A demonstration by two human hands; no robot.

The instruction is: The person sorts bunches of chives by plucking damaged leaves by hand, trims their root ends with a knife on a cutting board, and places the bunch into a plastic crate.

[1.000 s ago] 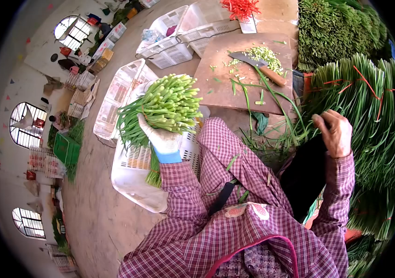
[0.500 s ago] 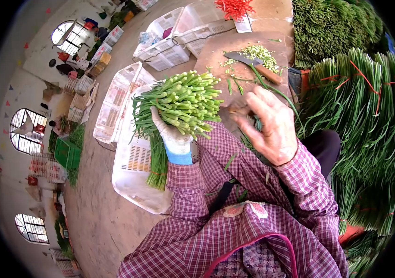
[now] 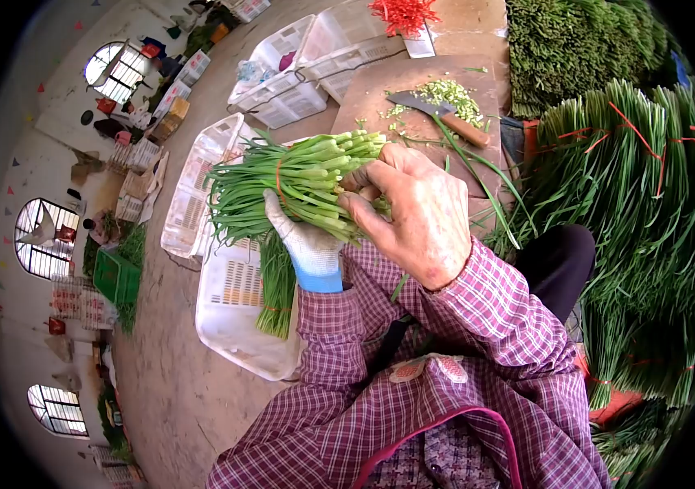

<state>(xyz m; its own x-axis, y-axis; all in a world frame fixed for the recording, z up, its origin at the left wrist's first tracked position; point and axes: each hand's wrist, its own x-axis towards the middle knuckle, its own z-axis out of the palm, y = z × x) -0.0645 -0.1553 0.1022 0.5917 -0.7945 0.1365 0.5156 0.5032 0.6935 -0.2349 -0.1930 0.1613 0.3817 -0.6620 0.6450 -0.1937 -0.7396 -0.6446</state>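
My left hand (image 3: 303, 236), in a white glove with a blue cuff, grips a bunch of garlic chives (image 3: 299, 175) from below. A thin orange-red band circles the bunch, whose pale cut ends point right. My bare right hand (image 3: 417, 208) is at those ends, thumb and fingers pinched together on stalks; the fingertips are partly hidden. Beyond, a knife (image 3: 425, 106) with a wooden handle lies on a brown board (image 3: 364, 98) among chopped stalk bits (image 3: 455, 96) and loose green leaves. Under my left hand, another tied bunch (image 3: 277, 297) lies in a white crate (image 3: 229, 322).
More white crates (image 3: 286, 102) stand behind on the floor. Red ties (image 3: 403, 15) are piled at the top. To my right are tall stacks of green bundles (image 3: 616, 171) with red bands. Far left are a green crate (image 3: 117, 275) and people among boxes.
My right hand has moved left from open air onto the stalk ends, its fingers closing there. The bunch has turned, so its band and side now show, with its ends pointing right.
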